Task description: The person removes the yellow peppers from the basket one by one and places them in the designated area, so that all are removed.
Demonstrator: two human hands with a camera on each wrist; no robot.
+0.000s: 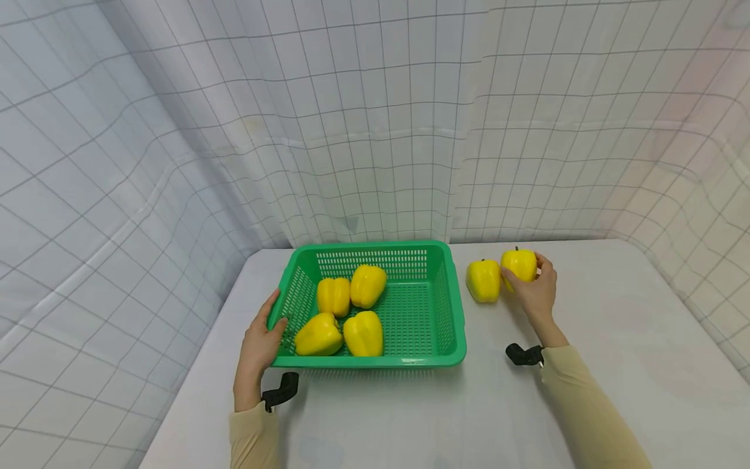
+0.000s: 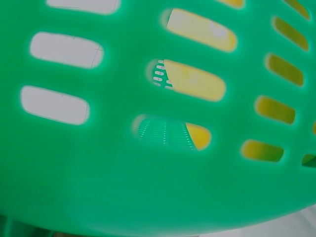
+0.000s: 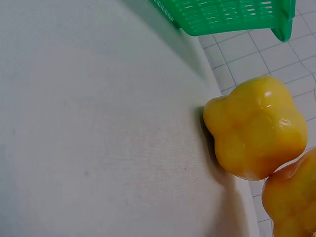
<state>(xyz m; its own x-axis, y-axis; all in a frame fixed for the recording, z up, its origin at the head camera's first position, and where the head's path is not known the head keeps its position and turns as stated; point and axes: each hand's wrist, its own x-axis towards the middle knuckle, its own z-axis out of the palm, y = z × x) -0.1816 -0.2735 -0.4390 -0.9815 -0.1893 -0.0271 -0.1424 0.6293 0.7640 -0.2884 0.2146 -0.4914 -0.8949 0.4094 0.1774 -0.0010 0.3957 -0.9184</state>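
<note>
My left hand (image 1: 260, 340) holds the left rim of a green plastic basket (image 1: 404, 361), its thumb over the edge. Several yellow bell peppers (image 1: 368, 286) lie inside, grouped in the left half. The slotted green wall fills the left wrist view, with yellow showing through the slots. Right of the basket, my right hand (image 1: 539, 293) grips a yellow bell pepper (image 1: 518, 264) between thumb and fingers, its stem pointing up. Just left of it stands another yellow bell pepper (image 1: 484, 281), also seen whole in the right wrist view, where the gripped one is cut off by the frame edge.
A white table (image 1: 398, 417) carries everything. White curtains with a dark grid (image 1: 375, 130) hang behind it and at both sides. Black wrist mounts (image 1: 524, 354) stick out inward from both forearms, which wear beige sleeves (image 1: 586, 404).
</note>
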